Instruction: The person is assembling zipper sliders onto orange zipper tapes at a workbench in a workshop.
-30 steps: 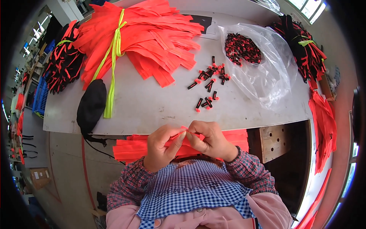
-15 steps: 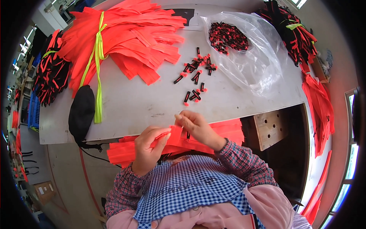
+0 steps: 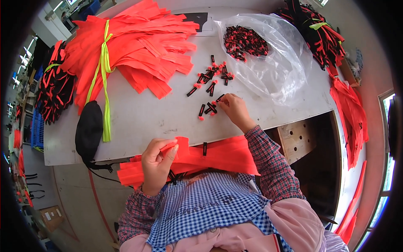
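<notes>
My left hand point(image 3: 156, 161) is closed on the end of a coral-red fabric strip point(image 3: 182, 148), pinched between thumb and fingers. More coral-red strips point(image 3: 228, 154) lie across my lap, at the table's front edge. On them sits a small black tab point(image 3: 205, 148). My right hand point(image 3: 236, 110) reaches over the table with thumb and forefinger pinched on one small black fabric tab point(image 3: 220, 97), partly hidden by the fingertips. Just left of those fingers lie loose black tabs with red ends point(image 3: 211, 107), and a further scatter of them point(image 3: 210, 75) lies behind.
A clear plastic bag point(image 3: 281, 80) holds a pile of the same tabs point(image 3: 245, 41). At the back left is a large bundle of red strips point(image 3: 138, 46) tied with a yellow-green band point(image 3: 105, 71). A black pouch-like thing point(image 3: 89, 128) lies on the table's left front edge.
My right hand has moved away from the strip, up and to the right, onto a loose tab. My left hand still holds the strip, slightly further left.
</notes>
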{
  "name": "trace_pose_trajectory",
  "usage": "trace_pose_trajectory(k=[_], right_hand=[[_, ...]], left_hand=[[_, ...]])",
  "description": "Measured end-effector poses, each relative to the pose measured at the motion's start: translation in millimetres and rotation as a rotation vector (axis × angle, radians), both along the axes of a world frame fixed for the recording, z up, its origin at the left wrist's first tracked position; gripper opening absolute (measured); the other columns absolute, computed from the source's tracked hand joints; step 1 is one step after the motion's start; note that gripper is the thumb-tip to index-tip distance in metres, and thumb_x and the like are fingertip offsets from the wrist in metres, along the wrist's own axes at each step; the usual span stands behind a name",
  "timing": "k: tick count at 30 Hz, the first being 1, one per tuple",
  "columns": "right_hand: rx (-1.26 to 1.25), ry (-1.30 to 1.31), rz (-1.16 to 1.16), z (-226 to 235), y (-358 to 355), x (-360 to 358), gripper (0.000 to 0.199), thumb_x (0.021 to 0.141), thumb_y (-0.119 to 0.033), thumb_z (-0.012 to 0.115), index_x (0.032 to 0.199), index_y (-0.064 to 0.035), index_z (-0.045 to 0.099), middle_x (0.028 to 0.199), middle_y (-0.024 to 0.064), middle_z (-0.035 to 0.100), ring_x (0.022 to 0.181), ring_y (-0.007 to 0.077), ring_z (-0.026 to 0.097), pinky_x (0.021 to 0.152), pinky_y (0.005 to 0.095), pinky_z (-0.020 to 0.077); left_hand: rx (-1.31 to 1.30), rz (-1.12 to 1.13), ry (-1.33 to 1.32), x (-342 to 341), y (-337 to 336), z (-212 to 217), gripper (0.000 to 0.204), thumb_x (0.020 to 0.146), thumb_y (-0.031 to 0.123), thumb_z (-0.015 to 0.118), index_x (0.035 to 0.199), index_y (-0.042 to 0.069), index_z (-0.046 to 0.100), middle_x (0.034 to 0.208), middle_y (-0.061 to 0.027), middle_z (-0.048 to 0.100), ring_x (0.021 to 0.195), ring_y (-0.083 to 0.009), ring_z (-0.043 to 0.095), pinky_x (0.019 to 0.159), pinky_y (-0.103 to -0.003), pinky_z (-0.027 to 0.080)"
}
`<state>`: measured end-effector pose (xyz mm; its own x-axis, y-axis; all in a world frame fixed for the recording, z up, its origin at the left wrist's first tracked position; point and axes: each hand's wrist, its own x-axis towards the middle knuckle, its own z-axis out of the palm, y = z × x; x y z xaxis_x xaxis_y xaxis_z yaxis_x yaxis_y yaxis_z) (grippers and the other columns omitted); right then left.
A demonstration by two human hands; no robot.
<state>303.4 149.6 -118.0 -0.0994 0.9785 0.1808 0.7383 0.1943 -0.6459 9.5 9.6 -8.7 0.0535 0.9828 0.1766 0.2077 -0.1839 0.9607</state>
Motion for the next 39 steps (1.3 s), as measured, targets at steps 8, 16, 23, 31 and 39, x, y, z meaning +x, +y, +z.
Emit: trace_pose_trajectory(k=[8, 16, 23, 31, 39], right_hand=[[0.125, 0.368, 0.196, 90, -61, -17, 0.015, 0.087, -0.004, 0.072, 0.098, 0.0016, 0.064, 0.089, 0.0104, 0.071, 0.083, 0.0196, 0.069, 0.076, 0.0309, 0.0534], [0.23, 0.353, 0.411, 143, -113, -52, 0.02, 0.08, -0.005, 0.077, 0.098, -0.0041, 0.067, 0.096, 0.0089, 0.068, 0.088, 0.0249, 0.065, 0.075, 0.0351, 0.0544], [0.384, 0.232, 0.459, 140, -116, -63, 0.025, 0.079, -0.013, 0.079, 0.101, -0.006, 0.07, 0.096, 0.008, 0.067, 0.086, 0.0247, 0.064, 0.072, 0.0357, 0.0542], [0.492, 0.136, 0.507, 141, -114, -67, 0.034, 0.075, -0.009, 0.079, 0.108, -0.0043, 0.072, 0.094, 0.0076, 0.066, 0.082, 0.0232, 0.063, 0.071, 0.0333, 0.0532], [0.491, 0.158, 0.508, 144, -115, -69, 0.036, 0.074, -0.006, 0.079, 0.109, -0.0023, 0.071, 0.092, 0.0082, 0.064, 0.081, 0.0224, 0.062, 0.068, 0.0326, 0.0532]], left_hand=[[0.052, 0.071, 0.056, 1, 10, 1, 0.016, 0.09, -0.001, 0.07, 0.105, -0.001, 0.068, 0.1, -0.0034, 0.064, 0.076, -0.0059, 0.057, 0.062, -0.02, 0.044], [0.331, -0.046, 0.278, 25, 9, 19, 0.023, 0.085, -0.005, 0.07, 0.106, 0.003, 0.071, 0.101, -0.0106, 0.065, 0.082, -0.019, 0.067, 0.068, -0.027, 0.054], [0.392, -0.089, 0.33, 29, -1, 21, 0.028, 0.082, -0.008, 0.07, 0.108, 0.001, 0.07, 0.099, -0.01, 0.064, 0.081, -0.0211, 0.068, 0.067, -0.029, 0.057], [0.385, -0.085, 0.345, 27, -1, 20, 0.026, 0.08, -0.008, 0.073, 0.105, -0.001, 0.069, 0.097, -0.0109, 0.064, 0.079, -0.0209, 0.068, 0.063, -0.029, 0.055], [0.371, -0.061, 0.31, 25, -1, 23, 0.023, 0.08, -0.007, 0.073, 0.102, -0.003, 0.069, 0.096, -0.0112, 0.064, 0.077, -0.0221, 0.068, 0.063, -0.029, 0.055]])
